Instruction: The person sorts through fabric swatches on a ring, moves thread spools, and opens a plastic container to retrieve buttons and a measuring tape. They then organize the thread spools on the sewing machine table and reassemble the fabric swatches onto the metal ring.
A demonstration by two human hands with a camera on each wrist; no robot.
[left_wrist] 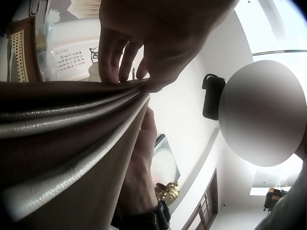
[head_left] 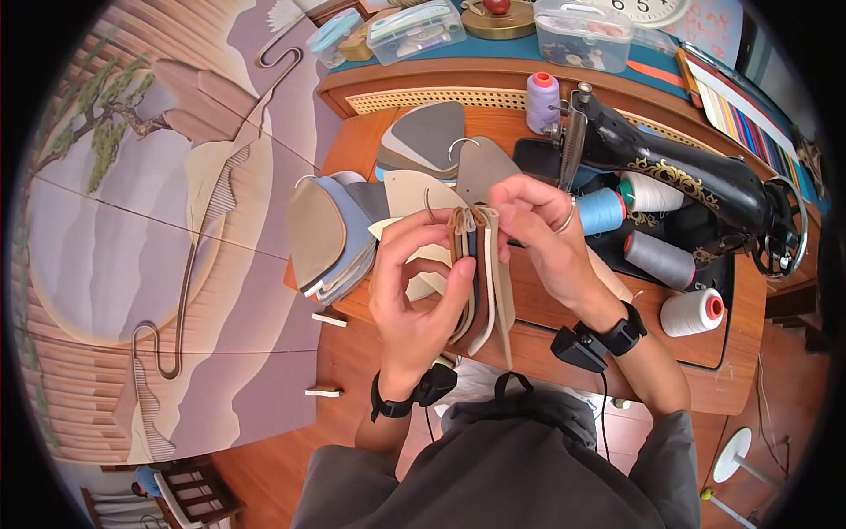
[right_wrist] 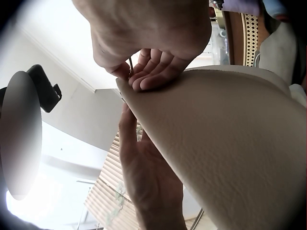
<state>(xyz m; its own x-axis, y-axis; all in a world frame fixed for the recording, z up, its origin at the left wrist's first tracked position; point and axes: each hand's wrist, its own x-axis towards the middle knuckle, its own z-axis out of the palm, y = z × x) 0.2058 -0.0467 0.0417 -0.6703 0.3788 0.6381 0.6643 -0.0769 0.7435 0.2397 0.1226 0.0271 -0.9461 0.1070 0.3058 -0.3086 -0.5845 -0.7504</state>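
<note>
A bundle of leather swatches [head_left: 483, 291] in beige, brown and dark blue hangs edge-on between the two hands. The left hand [head_left: 410, 295] pinches its left side near the top, thumb and fingers bent. At the upper right corner the fingers of the right hand [head_left: 551, 242] grip the top of the bundle. A metal ring [head_left: 428, 204] stands out beside the left fingers. In the left wrist view the swatches [left_wrist: 57, 143] fan out from the left hand [left_wrist: 153, 43]. The right wrist view shows a broad beige swatch [right_wrist: 220, 124] under the right hand [right_wrist: 148, 38].
More swatch sets [head_left: 317, 231] lie on the wooden table [head_left: 538, 291] to the left and behind. A black sewing machine [head_left: 696, 163], thread spools [head_left: 658, 259] and a white spool [head_left: 686, 314] stand on the right. Clear boxes [head_left: 582, 37] line the back shelf.
</note>
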